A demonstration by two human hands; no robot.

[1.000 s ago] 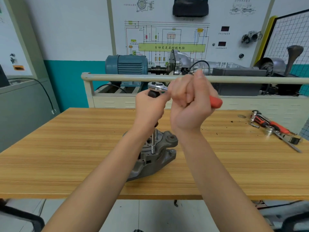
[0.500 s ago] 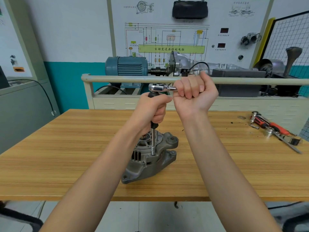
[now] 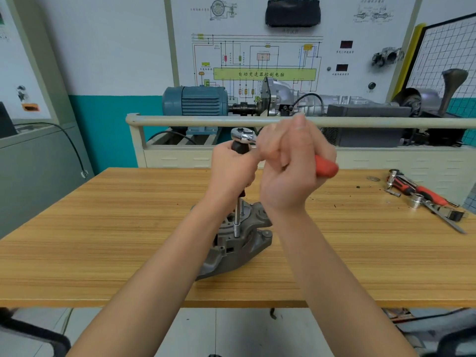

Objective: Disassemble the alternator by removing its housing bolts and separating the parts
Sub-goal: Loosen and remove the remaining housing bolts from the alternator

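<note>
Grey alternator point(image 3: 233, 249) sits on our wooden counter point(image 3: 103, 228); our left hand point(image 3: 231, 171) grips the upright extension point(image 3: 237, 215), our right hand point(image 3: 288, 173) wraps the ratchet point(image 3: 243, 134) handle.

Bright even indoor light, soft shadows; right hand point(image 3: 288, 168) motion-blurred; wide-angle bending at edges.

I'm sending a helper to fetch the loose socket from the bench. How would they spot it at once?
Start at the wooden table and go to the tool cluster near its right end. Beside the red-handled ratchet there stands the loose socket, a short shiny metal cylinder with its open end up; its neighbours are long.
</note>
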